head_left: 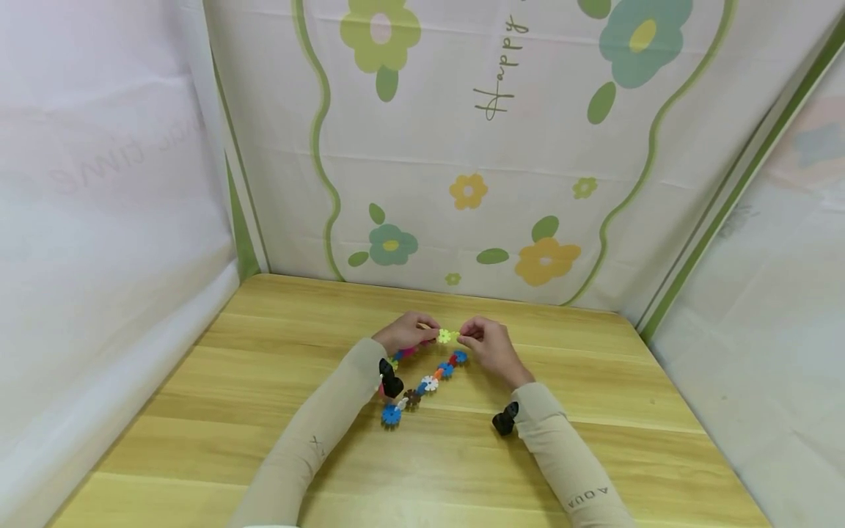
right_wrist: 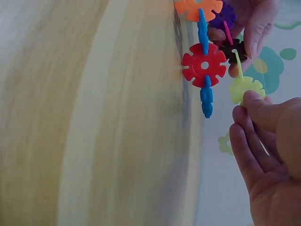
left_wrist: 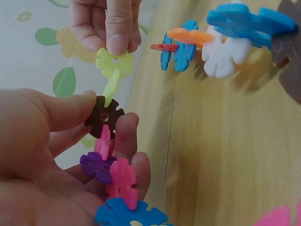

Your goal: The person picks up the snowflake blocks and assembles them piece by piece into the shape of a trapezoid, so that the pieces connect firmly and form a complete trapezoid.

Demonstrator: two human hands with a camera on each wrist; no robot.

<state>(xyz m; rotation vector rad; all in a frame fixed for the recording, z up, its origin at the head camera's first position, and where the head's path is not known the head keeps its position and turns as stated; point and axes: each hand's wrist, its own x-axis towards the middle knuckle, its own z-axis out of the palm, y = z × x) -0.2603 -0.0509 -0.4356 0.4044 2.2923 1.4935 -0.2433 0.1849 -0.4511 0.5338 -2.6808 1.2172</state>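
My left hand (head_left: 407, 331) pinches a dark brown notched disc (left_wrist: 99, 110) between thumb and fingers. Slotted into that disc is a yellow-green disc (left_wrist: 111, 87), joined to another yellow-green disc (right_wrist: 245, 87), whose edge my right hand (head_left: 491, 350) pinches between thumb and forefinger. Below the brown disc, pink, purple (left_wrist: 96, 167) and blue (left_wrist: 122, 212) discs continue the chain past my left palm. A further run of linked discs, with blue, red (right_wrist: 195, 70), orange and white (head_left: 430, 383) pieces, stretches between my arms. My left wrist hides part of the chain.
The pieces are over a wood-grain table (head_left: 594, 469). A white flower-printed cloth (head_left: 422, 147) hangs behind it, with white cloth sides at left and right. Black wrist cameras (head_left: 505, 419) sit on both sleeves, the left one in front of the discs.
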